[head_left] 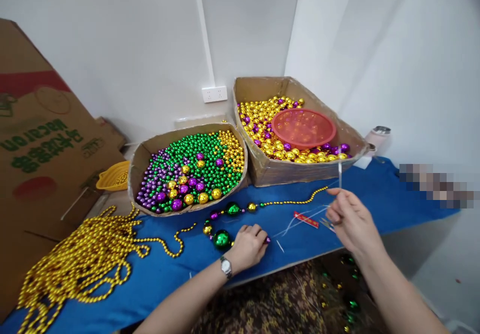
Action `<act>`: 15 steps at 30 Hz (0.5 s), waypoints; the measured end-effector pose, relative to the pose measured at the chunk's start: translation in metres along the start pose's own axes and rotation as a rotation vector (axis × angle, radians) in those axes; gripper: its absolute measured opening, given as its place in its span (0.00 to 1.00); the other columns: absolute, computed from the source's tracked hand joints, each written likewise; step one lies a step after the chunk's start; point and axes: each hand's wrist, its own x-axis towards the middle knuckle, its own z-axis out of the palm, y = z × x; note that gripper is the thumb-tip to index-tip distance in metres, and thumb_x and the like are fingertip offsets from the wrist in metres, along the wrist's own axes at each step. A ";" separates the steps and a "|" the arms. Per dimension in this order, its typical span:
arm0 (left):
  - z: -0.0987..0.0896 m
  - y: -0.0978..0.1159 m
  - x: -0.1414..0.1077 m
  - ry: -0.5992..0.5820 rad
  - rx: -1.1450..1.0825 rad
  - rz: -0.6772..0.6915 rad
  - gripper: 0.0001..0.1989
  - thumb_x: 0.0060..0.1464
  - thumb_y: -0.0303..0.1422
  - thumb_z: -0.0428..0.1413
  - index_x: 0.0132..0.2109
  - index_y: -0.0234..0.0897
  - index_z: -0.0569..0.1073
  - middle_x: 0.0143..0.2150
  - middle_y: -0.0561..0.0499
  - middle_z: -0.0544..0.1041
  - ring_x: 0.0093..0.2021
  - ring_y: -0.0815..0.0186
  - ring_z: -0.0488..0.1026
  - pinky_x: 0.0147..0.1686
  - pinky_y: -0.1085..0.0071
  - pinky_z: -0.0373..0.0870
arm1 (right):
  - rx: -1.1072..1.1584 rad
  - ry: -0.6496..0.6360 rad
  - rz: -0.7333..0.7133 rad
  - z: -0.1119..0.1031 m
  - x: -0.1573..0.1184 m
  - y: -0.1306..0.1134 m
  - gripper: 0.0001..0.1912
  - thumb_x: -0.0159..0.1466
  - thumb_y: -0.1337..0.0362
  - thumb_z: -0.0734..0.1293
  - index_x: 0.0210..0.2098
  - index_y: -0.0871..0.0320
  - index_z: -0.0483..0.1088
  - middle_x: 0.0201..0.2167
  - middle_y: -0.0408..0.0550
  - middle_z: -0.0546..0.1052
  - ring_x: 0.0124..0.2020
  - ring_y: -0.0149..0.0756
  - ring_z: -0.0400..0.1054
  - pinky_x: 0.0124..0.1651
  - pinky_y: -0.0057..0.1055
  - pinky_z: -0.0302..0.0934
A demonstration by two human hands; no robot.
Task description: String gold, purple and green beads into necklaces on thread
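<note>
My left hand [249, 246], with a watch on its wrist, lies closed over the near end of a bead garland [222, 239] on the blue cloth. A small purple bead [267, 240] peeks out at its fingertips. The garland has big green, gold and purple balls and runs on into small gold beads [296, 202]. My right hand [352, 219] is raised off the cloth, finger and thumb pinched on a thin white string [340, 169] that stands up above it. Below that hand, pointed metal tips [327, 225] show; whether it holds them I cannot tell.
A carton [187, 211] of green, purple and gold beads stands behind. Beside it, a bigger carton [285, 171] holds gold and purple balls and a red basket [303, 128]. Gold bead strands [82, 259] are heaped left. A red packet [306, 220] and white threads [290, 226] lie between my hands.
</note>
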 end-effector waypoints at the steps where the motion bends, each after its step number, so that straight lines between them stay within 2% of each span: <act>1: -0.003 -0.005 -0.006 0.002 0.040 -0.004 0.08 0.60 0.34 0.47 0.42 0.38 0.69 0.39 0.48 0.71 0.37 0.62 0.69 0.39 0.64 0.63 | 0.014 0.046 -0.017 -0.008 0.005 0.000 0.17 0.56 0.49 0.70 0.35 0.56 0.69 0.16 0.33 0.54 0.16 0.21 0.48 0.20 0.22 0.44; 5: -0.014 -0.033 -0.031 -0.014 0.194 -0.044 0.08 0.58 0.29 0.47 0.42 0.38 0.69 0.40 0.46 0.70 0.39 0.60 0.67 0.40 0.62 0.63 | 0.053 0.190 -0.075 -0.035 0.020 -0.001 0.17 0.55 0.51 0.72 0.33 0.58 0.68 0.14 0.32 0.54 0.16 0.20 0.47 0.21 0.24 0.44; 8: -0.023 -0.057 -0.050 -0.037 0.282 -0.077 0.09 0.56 0.26 0.47 0.43 0.37 0.69 0.41 0.45 0.71 0.41 0.58 0.66 0.44 0.59 0.63 | 0.063 0.241 -0.095 -0.042 0.022 0.000 0.18 0.53 0.51 0.73 0.33 0.58 0.68 0.13 0.31 0.54 0.16 0.20 0.47 0.21 0.24 0.44; 12: -0.034 -0.079 -0.068 -0.054 0.312 -0.124 0.14 0.52 0.22 0.48 0.45 0.37 0.70 0.44 0.44 0.72 0.44 0.55 0.66 0.49 0.54 0.61 | 0.044 0.223 -0.094 -0.033 0.016 0.006 0.18 0.54 0.51 0.72 0.35 0.59 0.69 0.14 0.32 0.55 0.16 0.20 0.47 0.21 0.24 0.45; 15: -0.041 -0.080 -0.077 0.005 0.266 -0.167 0.22 0.49 0.22 0.50 0.53 0.36 0.67 0.49 0.41 0.71 0.50 0.52 0.64 0.51 0.51 0.60 | 0.001 0.173 -0.084 -0.019 0.009 0.009 0.18 0.56 0.50 0.70 0.36 0.59 0.70 0.15 0.33 0.56 0.17 0.21 0.50 0.22 0.24 0.46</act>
